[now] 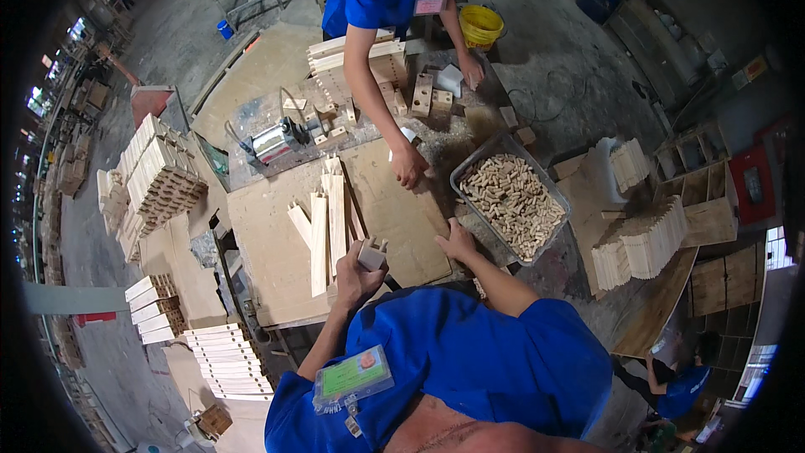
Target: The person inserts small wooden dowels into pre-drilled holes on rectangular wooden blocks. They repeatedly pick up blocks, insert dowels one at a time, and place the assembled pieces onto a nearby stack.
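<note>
Gripping side (head cam): left hand (353,280) has its fingers wrapped around a pale wood block (371,259), pegs poking up past the fingertips.
Other side: right hand (456,243) is out ahead, near the edge of the cardboard sheet (260,231); honestly can't tell if those fingers are pinching anything.
Dowel tray: grey tray (480,213) full of wooden dowels (513,205), just beside the right fingers, on their right.
Strips: pale wooden strips (319,235), just left of and beyond the left fingers.
Across: co-worker's hand (409,166), beyond the right fingers.
</note>
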`<state>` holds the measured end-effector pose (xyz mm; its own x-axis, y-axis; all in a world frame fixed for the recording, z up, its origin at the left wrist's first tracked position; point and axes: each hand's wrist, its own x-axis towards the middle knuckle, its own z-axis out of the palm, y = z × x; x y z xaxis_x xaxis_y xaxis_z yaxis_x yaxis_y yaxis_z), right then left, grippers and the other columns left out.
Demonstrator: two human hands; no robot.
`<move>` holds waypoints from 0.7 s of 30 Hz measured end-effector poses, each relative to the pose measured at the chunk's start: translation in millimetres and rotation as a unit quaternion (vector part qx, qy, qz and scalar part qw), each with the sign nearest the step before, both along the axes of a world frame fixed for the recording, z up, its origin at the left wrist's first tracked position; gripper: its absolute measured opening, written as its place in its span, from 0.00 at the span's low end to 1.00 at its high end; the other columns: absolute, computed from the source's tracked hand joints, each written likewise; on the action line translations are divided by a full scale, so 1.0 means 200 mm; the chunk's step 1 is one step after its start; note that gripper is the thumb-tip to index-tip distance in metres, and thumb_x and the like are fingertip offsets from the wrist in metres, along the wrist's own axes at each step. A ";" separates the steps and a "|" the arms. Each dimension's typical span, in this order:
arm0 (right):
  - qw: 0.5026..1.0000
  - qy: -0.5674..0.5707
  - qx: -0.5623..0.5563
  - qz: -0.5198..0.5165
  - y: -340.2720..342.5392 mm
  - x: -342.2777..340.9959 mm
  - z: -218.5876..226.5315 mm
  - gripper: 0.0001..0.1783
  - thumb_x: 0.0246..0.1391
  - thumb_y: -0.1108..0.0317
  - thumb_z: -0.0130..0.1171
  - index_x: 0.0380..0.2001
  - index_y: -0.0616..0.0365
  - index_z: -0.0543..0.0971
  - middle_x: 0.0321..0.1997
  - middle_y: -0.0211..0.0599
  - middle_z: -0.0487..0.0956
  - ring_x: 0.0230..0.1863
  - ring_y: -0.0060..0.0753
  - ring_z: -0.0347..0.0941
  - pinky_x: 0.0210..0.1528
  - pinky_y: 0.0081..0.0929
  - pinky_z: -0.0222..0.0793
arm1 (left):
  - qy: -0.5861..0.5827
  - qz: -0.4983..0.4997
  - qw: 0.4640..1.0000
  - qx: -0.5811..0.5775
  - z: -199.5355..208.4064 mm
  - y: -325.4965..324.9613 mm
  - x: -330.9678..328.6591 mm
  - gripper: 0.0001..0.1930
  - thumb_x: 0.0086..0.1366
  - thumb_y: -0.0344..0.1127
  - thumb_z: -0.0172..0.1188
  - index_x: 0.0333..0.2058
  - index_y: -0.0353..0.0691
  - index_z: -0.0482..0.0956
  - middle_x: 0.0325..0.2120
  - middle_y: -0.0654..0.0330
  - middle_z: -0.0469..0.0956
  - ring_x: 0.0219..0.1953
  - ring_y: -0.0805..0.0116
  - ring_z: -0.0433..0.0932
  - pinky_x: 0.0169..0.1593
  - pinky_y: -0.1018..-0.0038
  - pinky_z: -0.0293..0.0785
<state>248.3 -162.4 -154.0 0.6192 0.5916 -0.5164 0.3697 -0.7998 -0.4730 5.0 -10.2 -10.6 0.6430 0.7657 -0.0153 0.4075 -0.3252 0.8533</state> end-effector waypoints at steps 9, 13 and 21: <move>0.975 0.172 0.113 -0.086 -0.03 -0.06 0.25 0.34 0.62 0.54 0.66 0.61 0.64 0.67 0.37 0.54 0.86 0.33 0.50 0.86 0.38 0.45 0.82 | -0.030 0.048 0.998 0.022 -0.08 0.08 0.01 0.13 0.55 0.36 0.71 0.35 0.38 0.77 0.23 0.47 0.82 0.27 0.47 0.86 0.34 0.61 0.80; 0.968 0.137 0.191 -0.082 -0.14 -0.05 0.46 0.27 0.66 0.51 0.65 0.51 0.63 0.71 0.36 0.52 0.85 0.37 0.48 0.85 0.41 0.45 0.79 | 0.029 0.041 0.999 0.010 -0.04 0.18 0.05 0.14 0.53 0.35 0.71 0.34 0.38 0.76 0.26 0.43 0.83 0.32 0.38 0.85 0.36 0.54 0.80; 0.831 0.253 0.488 -0.083 -0.20 -0.08 1.09 0.20 0.73 0.54 0.60 0.52 0.59 0.70 0.30 0.28 0.77 0.25 0.16 0.75 0.28 0.23 0.74 | 0.045 -0.012 0.998 0.042 -0.04 0.27 0.08 0.16 0.53 0.34 0.71 0.37 0.39 0.75 0.27 0.43 0.83 0.34 0.38 0.84 0.38 0.52 0.80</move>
